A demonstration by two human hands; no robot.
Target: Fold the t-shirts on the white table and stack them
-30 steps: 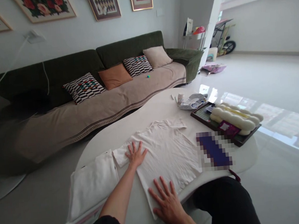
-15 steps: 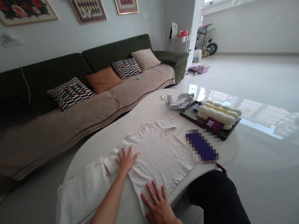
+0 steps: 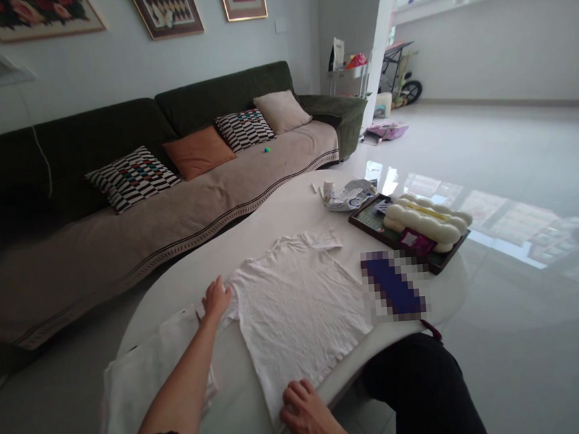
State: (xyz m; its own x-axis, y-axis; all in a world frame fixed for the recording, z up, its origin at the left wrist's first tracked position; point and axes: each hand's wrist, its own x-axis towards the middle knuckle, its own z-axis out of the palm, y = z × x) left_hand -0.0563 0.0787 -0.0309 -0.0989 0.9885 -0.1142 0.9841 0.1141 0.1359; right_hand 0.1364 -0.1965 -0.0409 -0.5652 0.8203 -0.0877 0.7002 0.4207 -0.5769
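A white T-shirt [image 3: 301, 303] lies spread on the white table, its neck toward the sofa. At its left sleeve is my left hand [image 3: 217, 299], fingers drawn together on the sleeve's edge, which looks bunched. My right hand [image 3: 309, 413] is at the near hem corner, its fingers curled over the fabric; the thumb is partly hidden. Left of the shirt, partly behind my left forearm, lies a folded white cloth [image 3: 145, 362].
On the table [image 3: 174, 279] to the right are a pixelated dark blue item [image 3: 394, 285] and a dark tray [image 3: 365, 223] bearing a puffy cream object [image 3: 425, 220]. A crumpled silver packet [image 3: 350, 195] and a small white bottle [image 3: 329, 190] stand farther back. A green sofa [image 3: 224, 92] lies beyond.
My left hand has moved left from lying flat on the shirt to its sleeve, which has been drawn in. My right hand's spread fingers have curled in at the hem.
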